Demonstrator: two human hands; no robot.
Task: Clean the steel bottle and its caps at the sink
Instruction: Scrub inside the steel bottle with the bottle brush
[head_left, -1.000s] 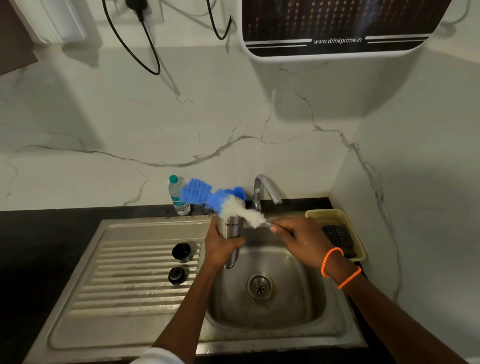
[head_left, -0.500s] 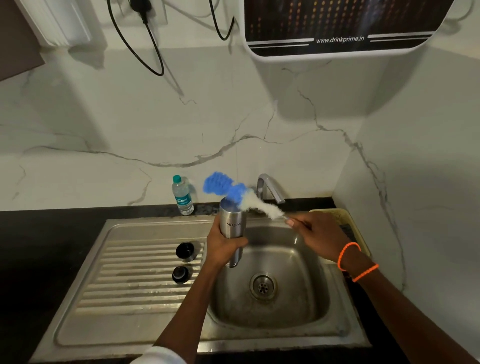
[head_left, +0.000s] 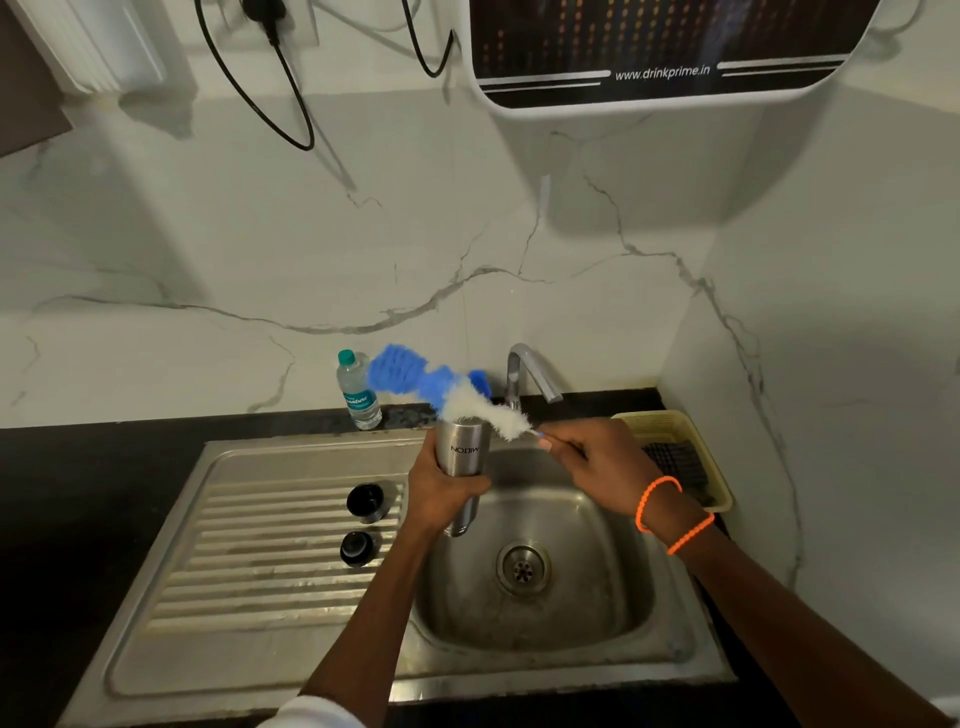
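Observation:
My left hand (head_left: 441, 488) grips the steel bottle (head_left: 462, 452) upright over the sink basin (head_left: 587, 587), its open mouth facing up. My right hand (head_left: 597, 462) pinches the thin handle of a blue and white bottle brush (head_left: 441, 387). The brush lies nearly level across the bottle's mouth, bristles outside the bottle and pointing left. Two black caps, one (head_left: 365, 500) behind the other (head_left: 357, 547), sit on the ribbed drainboard (head_left: 260, 561) left of the basin.
The tap (head_left: 530, 371) stands behind the basin with no water running. A small plastic water bottle (head_left: 358, 392) stands on the black counter by the wall. A yellow basket (head_left: 670, 452) sits at the right of the sink. A purifier hangs on the wall above.
The brush has swung about over the bottle's mouth, its blue tip moving right, then back left. My right hand shifted slightly right. The bottle has stayed in my left hand.

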